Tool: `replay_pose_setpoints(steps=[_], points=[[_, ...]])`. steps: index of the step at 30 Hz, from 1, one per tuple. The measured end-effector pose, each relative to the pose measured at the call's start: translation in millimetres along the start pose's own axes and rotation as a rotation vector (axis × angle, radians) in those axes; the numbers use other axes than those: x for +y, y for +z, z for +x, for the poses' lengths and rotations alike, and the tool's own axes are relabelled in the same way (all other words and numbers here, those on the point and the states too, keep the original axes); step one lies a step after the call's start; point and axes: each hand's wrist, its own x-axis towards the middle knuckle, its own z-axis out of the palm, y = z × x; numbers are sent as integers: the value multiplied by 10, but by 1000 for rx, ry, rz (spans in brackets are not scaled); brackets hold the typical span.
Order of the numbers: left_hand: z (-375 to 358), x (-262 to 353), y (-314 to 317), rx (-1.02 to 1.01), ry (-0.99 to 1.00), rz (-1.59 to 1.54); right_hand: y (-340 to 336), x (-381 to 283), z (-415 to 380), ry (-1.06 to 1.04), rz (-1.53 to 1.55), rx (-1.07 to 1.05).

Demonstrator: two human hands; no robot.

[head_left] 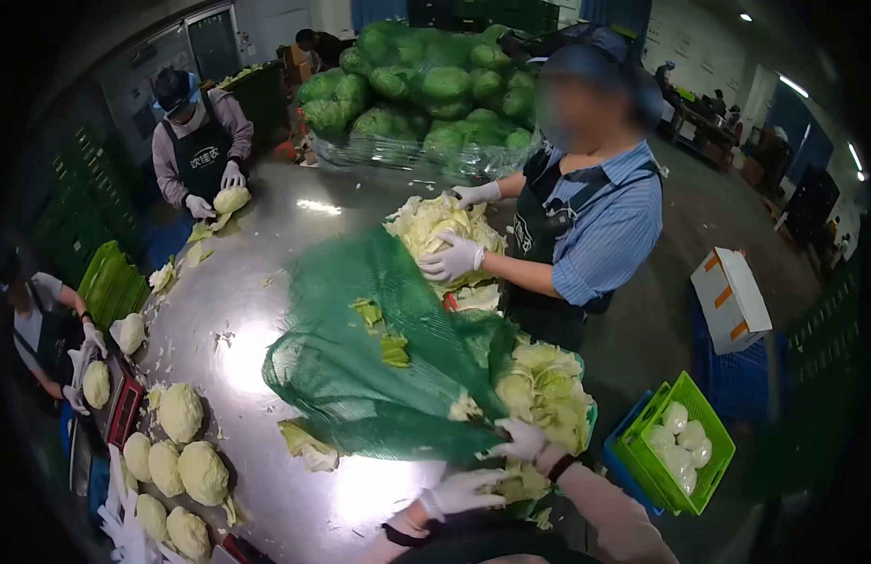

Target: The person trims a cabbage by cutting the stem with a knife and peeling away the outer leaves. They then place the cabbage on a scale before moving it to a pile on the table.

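A large green mesh bag (pixel 360 329) lies spread on the steel table, with some cabbage leaf scraps (pixel 394 351) on it. At its near right edge my right hand (pixel 523 439), in a white glove, has its fingers closed on the mesh. My left hand (pixel 461 493), also gloved, is just nearer to me, its fingers stretched out to the right and apart from the bag. Beside my right hand, a heap of loose cabbage leaves (pixel 546 390) fills a container at the table edge. One torn leaf (pixel 309 446) lies left of the bag.
Several trimmed cabbages (pixel 180 414) sit on the steel table (pixel 238 442) at left, by a red scale (pixel 125 412). Across the table a co-worker (pixel 595 216) holds a pile of leaves (pixel 440 228). Bagged cabbages (pixel 445 85) stand behind. A green crate (pixel 708 423) is at right.
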Motion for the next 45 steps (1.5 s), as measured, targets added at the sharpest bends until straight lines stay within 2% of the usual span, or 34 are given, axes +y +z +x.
replay_pose_setpoints(steps=[1, 2, 3, 4, 5, 8, 12, 13, 14, 16, 17, 18, 19, 20, 21, 22, 23, 25, 26, 28, 29, 30, 31, 33, 35, 36, 37, 38, 39, 40, 41, 42, 44, 45], points=[[-95, -35, -116, 153, 18, -219, 47, 59, -217, 36, 55, 20], [-166, 1, -293, 507, 166, 102, 73, 106, -416, 74, 110, 38], [-244, 59, -505, 814, 177, 427, 67, 141, -588, 66, 42, -10], [-316, 71, -784, 946, 97, 785, 26, 172, -740, 57, -23, -57], [-368, 53, -906, 1068, -220, 904, -79, 192, -899, 81, 27, -79], [-461, -334, -1349, 894, -682, 1103, -321, 511, -1301, 90, 27, -93], [-367, -736, -1428, 819, -827, 881, -619, 953, -1649, 155, -67, -67], [-327, -1028, -1427, 773, -738, 729, -638, 1042, -1654, 186, -44, -57], [-262, -944, -1283, 778, -680, 829, -642, 1119, -1639, 218, -22, -51], [-119, -1320, -1052, 841, -401, 852, -709, 988, -1507, 311, 94, -30], [-29, -1291, -886, 851, -298, 776, -615, 1048, -1456, 283, 302, 84], [62, -1217, -688, 846, -198, 695, -753, 784, -1345, 385, 477, 35], [145, -1156, -502, 837, -20, 578, -615, 776, -1241, 315, 816, 174], [212, -999, -291, 796, 55, 563, -691, 577, -1063, 222, 1155, 133], [255, -753, -134, 749, 84, 469, -859, 227, -966, 136, 1204, 222], [268, -530, -38, 707, 109, 377, -774, 288, -807, 39, 1088, 224], [257, -413, -26, 688, 112, 377, -940, 55, -710, 97, 990, 130], [190, -240, -67, 689, 166, 204, -714, -70, -400, -208, 698, 236], [160, -113, -84, 681, 163, 211, -710, -324, -329, 23, 1189, 35], [87, 100, -108, 575, 296, 394, -583, -547, -22, 119, 1178, -44], [88, 120, -36, 536, 292, 401, -336, -625, 161, 89, 1385, -12], [45, 141, 26, 532, 288, 405, -213, -724, 318, -123, 1206, 110], [-31, 163, 84, 541, 216, 420, -29, -713, 424, -13, 712, 132], [-292, 120, 94, 507, 148, 515, 80, -783, 470, -135, 653, -16], [-729, 244, -85, 249, 117, 275, -30, -934, 285, -238, 599, -110], [-987, 297, -230, 210, 79, 88, -66, -972, 177, -289, 578, -159], [-1224, 321, -383, 171, 38, -99, -90, -1016, 46, -392, 749, -183], [-1380, 334, -498, 436, 51, -149, -213, -1129, -104, -430, 903, -311], [-1529, 324, -617, 706, 65, -197, -316, -1236, -211, -424, 844, -467], [-1701, -42, -809, 907, -95, 214, -373, -1337, -288, -420, 777, -627], [-1810, -548, -966, 1091, -257, 632, -343, -1426, -355, -495, 775, -650], [-1852, -856, -1044, 1101, -245, 624, -295, -1518, -429, -568, 768, -674], [-1801, -1256, -1194, 1041, -521, 795, -284, -1662, -592, -726, 766, -551], [-1798, -1387, -1212, 1031, -501, 781, -258, -1703, -618, -705, 754, -542]])
